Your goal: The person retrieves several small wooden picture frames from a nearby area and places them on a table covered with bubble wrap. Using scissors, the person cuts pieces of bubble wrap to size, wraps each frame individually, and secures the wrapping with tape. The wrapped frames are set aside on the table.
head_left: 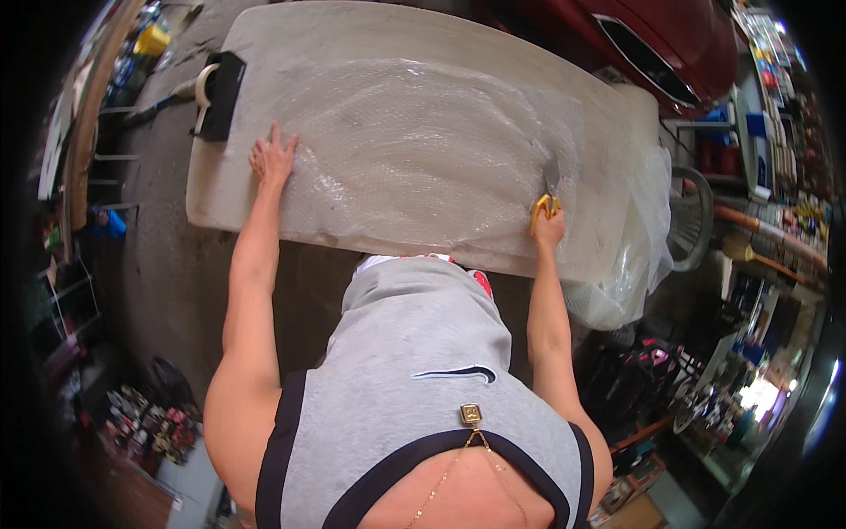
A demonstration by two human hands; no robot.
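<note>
The left hand (271, 159) lies flat, fingers spread, pinning the bubble wrap (423, 150) spread over the bench (220, 189). At the right, the right hand (548, 227) grips yellow-handled scissors (546, 198) cutting into it. If the sheet shifts, the cut could wander.

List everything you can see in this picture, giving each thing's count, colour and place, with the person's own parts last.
Table: one, pale grey, centre.
Bubble wrap: one clear sheet, spread over the table, its rest bunched off the right end.
Scissors: one pair, yellow handles, on the wrap at the right.
Tape dispenser: one, black, table's left end.
Car: one, dark red, beyond the table.
Left hand: flat on the wrap's left edge.
Right hand: holding the scissors.
</note>
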